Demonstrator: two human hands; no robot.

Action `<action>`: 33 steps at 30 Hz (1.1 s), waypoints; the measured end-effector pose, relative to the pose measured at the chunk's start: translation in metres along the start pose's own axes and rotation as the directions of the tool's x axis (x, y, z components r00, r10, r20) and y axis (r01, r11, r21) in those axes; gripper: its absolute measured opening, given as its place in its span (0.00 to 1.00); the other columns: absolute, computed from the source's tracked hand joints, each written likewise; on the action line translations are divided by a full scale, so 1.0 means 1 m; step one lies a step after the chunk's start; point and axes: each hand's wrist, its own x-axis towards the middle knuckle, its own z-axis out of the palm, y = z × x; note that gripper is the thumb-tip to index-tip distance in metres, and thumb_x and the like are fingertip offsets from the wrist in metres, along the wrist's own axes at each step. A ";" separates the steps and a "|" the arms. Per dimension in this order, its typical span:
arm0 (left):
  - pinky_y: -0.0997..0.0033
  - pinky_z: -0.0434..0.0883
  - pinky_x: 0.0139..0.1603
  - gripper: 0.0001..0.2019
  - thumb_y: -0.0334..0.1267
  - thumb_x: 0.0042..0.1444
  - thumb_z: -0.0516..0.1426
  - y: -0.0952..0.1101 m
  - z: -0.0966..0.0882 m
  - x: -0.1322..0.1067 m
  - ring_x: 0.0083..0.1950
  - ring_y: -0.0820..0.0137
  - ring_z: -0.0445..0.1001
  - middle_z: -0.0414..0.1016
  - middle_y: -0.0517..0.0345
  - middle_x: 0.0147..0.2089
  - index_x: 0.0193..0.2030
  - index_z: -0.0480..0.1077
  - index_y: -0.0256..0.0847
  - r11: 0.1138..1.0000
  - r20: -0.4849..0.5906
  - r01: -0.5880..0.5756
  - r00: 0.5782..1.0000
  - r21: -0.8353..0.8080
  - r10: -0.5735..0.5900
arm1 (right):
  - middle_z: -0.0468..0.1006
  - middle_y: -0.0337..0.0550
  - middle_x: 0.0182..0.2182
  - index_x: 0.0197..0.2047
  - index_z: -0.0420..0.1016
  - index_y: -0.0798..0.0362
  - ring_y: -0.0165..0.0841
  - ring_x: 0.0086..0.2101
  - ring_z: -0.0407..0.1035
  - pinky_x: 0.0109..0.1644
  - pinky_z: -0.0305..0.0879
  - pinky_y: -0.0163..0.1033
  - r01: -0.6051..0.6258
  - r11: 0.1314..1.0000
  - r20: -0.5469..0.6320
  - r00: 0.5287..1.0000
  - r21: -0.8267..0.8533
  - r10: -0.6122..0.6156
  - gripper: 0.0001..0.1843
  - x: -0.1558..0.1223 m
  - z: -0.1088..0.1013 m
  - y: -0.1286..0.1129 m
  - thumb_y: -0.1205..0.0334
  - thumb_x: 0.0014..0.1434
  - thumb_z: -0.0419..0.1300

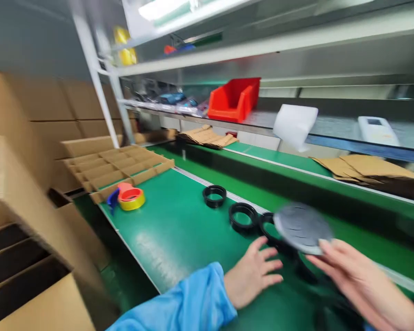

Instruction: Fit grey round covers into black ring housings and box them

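My right hand (352, 271) pinches the edge of a grey round disc (301, 225), like a lid, and holds it above the green work surface. The disc is blurred by motion. To its left, my left hand (257, 273) is open, its fingers spread over the surface and nothing in them. A row of black rings lies along the metal strip: one ring (214, 196) farthest off, another ring (243, 218) nearer, and a third ring (269, 227) partly behind the disc. More black rings, blurred, lie under and beside my right hand.
A tape dispenser (131, 197) with yellow tape sits at the table's left edge, near a cardboard divider grid (117, 168). Open cardboard boxes (31, 220) stand at the left. A red bin (234, 99) is on the shelf; flat cardboard pieces (369, 168) lie below it.
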 end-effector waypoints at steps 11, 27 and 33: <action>0.54 0.61 0.63 0.52 0.76 0.46 0.56 0.031 -0.004 -0.004 0.68 0.47 0.62 0.63 0.43 0.69 0.67 0.65 0.37 0.945 0.250 0.147 0.965 -0.293 -0.072 | 0.76 0.45 0.37 0.40 0.76 0.54 0.35 0.36 0.72 0.37 0.76 0.39 -0.460 0.836 0.136 0.888 0.300 0.440 0.27 -0.059 0.095 0.026 0.35 0.62 0.62; 0.47 0.69 0.52 0.47 0.77 0.54 0.39 0.014 -0.008 -0.007 0.57 0.50 0.72 0.70 0.43 0.63 0.63 0.68 0.44 0.832 0.247 0.478 0.874 -0.282 -0.418 | 0.59 0.43 0.64 0.62 0.72 0.37 0.47 0.63 0.49 0.67 0.51 0.62 0.230 0.731 0.002 0.955 -0.642 -0.298 0.21 -0.064 0.058 0.038 0.50 0.75 0.44; 0.43 0.69 0.51 0.49 0.78 0.53 0.39 0.015 -0.006 -0.009 0.56 0.46 0.73 0.70 0.37 0.62 0.67 0.63 0.42 0.844 0.163 0.492 0.870 -0.214 -0.466 | 0.62 0.44 0.63 0.57 0.76 0.40 0.46 0.64 0.47 0.68 0.51 0.62 0.175 0.819 -0.003 0.977 -0.547 -0.211 0.23 -0.064 0.057 0.037 0.46 0.75 0.44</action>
